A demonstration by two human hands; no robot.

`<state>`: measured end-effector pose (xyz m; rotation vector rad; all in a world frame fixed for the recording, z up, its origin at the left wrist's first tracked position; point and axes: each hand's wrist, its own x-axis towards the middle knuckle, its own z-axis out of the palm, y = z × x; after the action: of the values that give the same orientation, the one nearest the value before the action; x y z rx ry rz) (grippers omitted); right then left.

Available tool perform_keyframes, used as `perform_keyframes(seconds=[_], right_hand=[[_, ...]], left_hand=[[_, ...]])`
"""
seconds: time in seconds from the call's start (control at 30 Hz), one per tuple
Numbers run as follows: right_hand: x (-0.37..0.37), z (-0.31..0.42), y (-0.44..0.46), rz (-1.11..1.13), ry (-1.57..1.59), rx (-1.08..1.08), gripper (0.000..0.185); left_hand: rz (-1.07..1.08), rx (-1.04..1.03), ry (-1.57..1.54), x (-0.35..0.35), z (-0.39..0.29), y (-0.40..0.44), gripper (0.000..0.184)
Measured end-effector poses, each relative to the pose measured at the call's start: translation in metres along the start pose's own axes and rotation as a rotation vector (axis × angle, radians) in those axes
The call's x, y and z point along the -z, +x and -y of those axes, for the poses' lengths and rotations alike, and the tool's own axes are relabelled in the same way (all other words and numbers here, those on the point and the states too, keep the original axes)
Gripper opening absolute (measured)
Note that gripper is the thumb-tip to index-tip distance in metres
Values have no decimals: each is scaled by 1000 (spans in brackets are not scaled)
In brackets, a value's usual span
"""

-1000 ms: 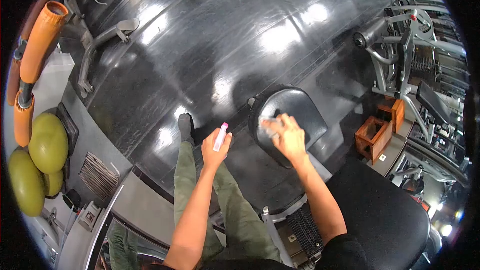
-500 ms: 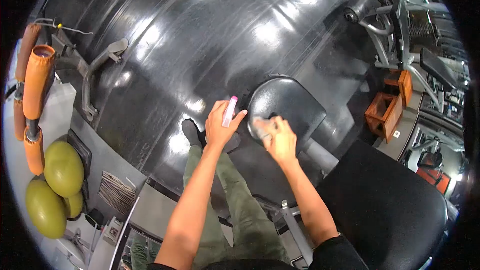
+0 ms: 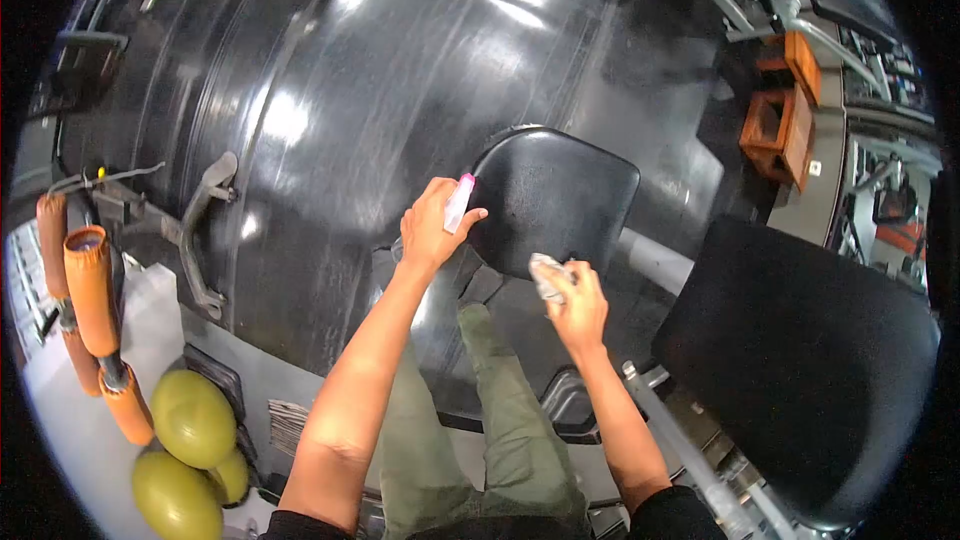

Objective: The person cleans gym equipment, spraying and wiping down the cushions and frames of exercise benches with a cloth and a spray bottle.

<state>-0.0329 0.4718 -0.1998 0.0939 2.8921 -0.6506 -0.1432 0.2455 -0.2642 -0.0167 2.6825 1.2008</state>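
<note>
My left hand (image 3: 432, 228) is closed around a small white bottle with a pink top (image 3: 458, 204), held upright at the left side of a black padded seat (image 3: 560, 190). In my right hand (image 3: 578, 308) is a crumpled whitish cloth (image 3: 549, 278), pinched between thumb and fingers. The cloth is at the seat's near edge; whether it touches the padding I cannot tell. The seat's surface looks dark and smooth, joined by a grey metal tube (image 3: 655, 258) to a larger black pad (image 3: 790, 370) on the right.
Orange padded rollers (image 3: 92, 290) and yellow-green balls (image 3: 193, 420) stand at left. A metal machine leg (image 3: 205, 230) rests on the shiny black floor (image 3: 350, 110). Brown wooden boxes (image 3: 778, 135) and gym machines line the right side.
My right hand has moved off the seat's top toward me, to its near edge, with the cloth. My left hand still holds the bottle. The camera view has shifted and turned.
</note>
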Motion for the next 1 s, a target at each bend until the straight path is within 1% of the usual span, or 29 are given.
perform_keyframes(seconds=[0.07,0.1,0.17,0.2,0.23,0.3,0.33,0.4,0.43,0.5,0.53,0.57,0.63,0.67,0.7,0.77,0.8,0.83,0.9,0.93,0.97,1.0], right_hand=[[-6,-2,-8,-123,40,-155,48],[-12,7,-8,-132,41,-178,48],[-31,34,-2,-291,178,-343,51],[-42,51,4,-373,185,-337,54],[-57,68,7,-399,210,-324,57],[-81,101,10,-253,209,-400,59],[-91,114,12,-262,214,-421,59],[-104,132,13,-421,355,-585,60],[-110,133,11,-430,357,-606,60],[-121,132,10,-760,487,-719,51],[-125,128,14,-914,593,-718,37],[-126,127,10,-925,829,-895,30],[-128,114,12,-1131,1299,-1030,31],[-138,103,13,-1221,1331,-1089,34],[-139,102,16,-1234,1328,-1099,34],[-143,105,28,-1443,1431,-1153,35],[-140,114,39,-1492,1307,-1200,36],[-140,125,43,-1457,1205,-1118,33],[-152,142,44,-1303,1016,-1105,31],[-156,151,40,-1220,950,-1028,29],[-160,157,37,-1227,947,-1032,29],[-162,163,36,-1124,845,-1004,28]], left_hand=[[25,-13,22,3,-2,2,55],[46,-28,24,3,-1,2,55],[90,-55,41,4,4,6,51],[112,-75,43,7,2,9,51],[164,-79,89,11,-2,12,49],[233,-95,144,16,-4,16,48],[220,-173,153,16,-3,19,47],[195,-319,171,18,-2,26,45],[214,-332,175,19,-1,29,45],[293,-374,193,23,-3,33,46],[310,-390,197,23,-1,34,46],[304,-392,171,23,-1,34,46],[287,-389,114,22,0,35,46],[300,-399,114,22,0,34,46],[307,-396,135,22,0,34,45],[318,-403,159,23,1,36,45],[307,-415,155,23,1,37,44],[296,-425,150,23,2,37,44],[306,-434,142,25,3,39,44],[305,-437,131,25,3,40,44],[310,-443,129,24,3,40,44],[298,-458,118,23,5,40,44]])
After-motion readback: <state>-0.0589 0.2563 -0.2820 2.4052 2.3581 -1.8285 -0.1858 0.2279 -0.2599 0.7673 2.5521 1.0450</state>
